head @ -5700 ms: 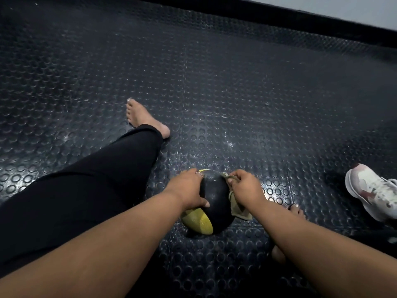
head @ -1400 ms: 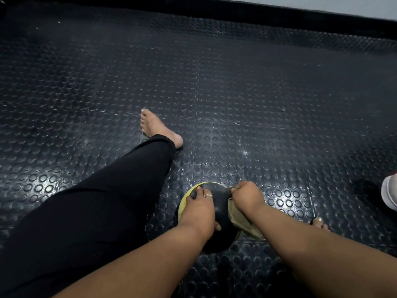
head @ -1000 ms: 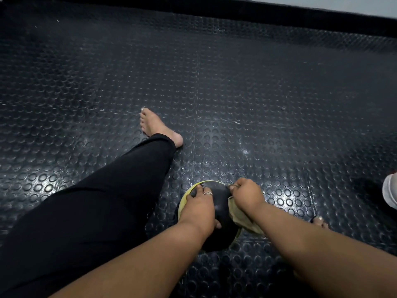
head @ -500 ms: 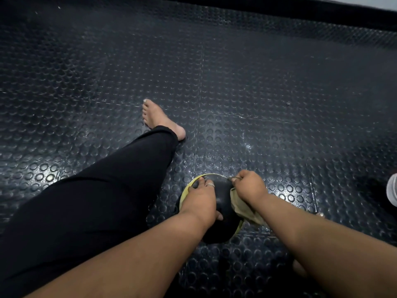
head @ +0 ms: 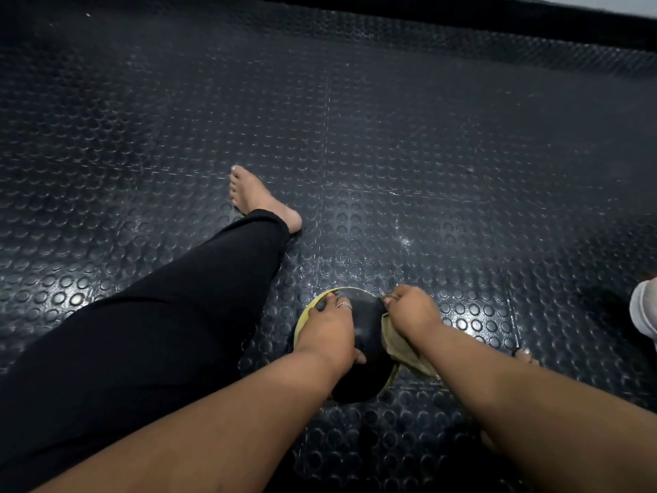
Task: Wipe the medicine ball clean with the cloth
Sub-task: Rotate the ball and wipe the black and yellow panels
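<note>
Since the earliest frame you have been turning the medicine ball under your palms: its yellow panel, then facing you low on the left, is now showing only as a thin rim at the far edge, and your left hand has slid from the ball's side onto its top.

Nearest you, both forearms are reaching down to the ball, which is sitting on the studded rubber floor between your legs. Your left hand is lying spread over the crown, fingers curving down the far side and the thumb hooking the near face, steadying it. Your right hand is bunching the cloth in curled fingers and pressing it against the ball's right flank, with the loose end trailing toward you.

You are wiping, mid-task by my reckoning. Next you are likely needing another quarter turn with the left hand to bring an unwiped panel under the cloth.

Counting: one ball, one cloth, two hands. Farther off, one bare foot is resting on the floor, and one white shoe is poking in at the right edge.
</note>
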Demonstrator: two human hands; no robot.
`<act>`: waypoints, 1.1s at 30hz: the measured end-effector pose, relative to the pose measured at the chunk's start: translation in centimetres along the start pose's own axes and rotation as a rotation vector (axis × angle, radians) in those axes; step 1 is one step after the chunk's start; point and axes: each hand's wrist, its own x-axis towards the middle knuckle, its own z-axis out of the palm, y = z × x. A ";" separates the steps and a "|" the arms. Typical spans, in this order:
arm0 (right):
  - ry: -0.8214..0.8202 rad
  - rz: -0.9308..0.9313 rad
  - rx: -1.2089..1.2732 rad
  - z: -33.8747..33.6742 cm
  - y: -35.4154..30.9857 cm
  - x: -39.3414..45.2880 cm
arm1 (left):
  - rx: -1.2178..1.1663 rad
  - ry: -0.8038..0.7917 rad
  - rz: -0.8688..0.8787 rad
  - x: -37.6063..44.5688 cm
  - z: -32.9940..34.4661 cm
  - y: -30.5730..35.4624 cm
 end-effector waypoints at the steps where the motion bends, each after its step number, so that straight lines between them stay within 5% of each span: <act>1: -0.052 0.030 -0.052 -0.4 0.4 0.9 | -0.017 -0.018 -0.017 0.3 0.2 0.0; 5: -0.157 0.198 -0.031 -2.8 2.2 2.3 | -0.026 -0.005 -0.001 0.6 0.0 -0.2; 13: -0.010 0.162 0.395 -1.5 1.9 -2.7 | 0.039 0.015 0.018 0.9 0.1 -0.5; 17: 0.149 0.010 0.283 1.4 -0.1 -5.1 | 0.049 0.012 0.019 0.8 0.0 -0.7; 33: 0.082 -0.036 0.240 0.8 -1.3 -4.7 | 0.008 0.020 -0.008 0.8 -1.2 -0.6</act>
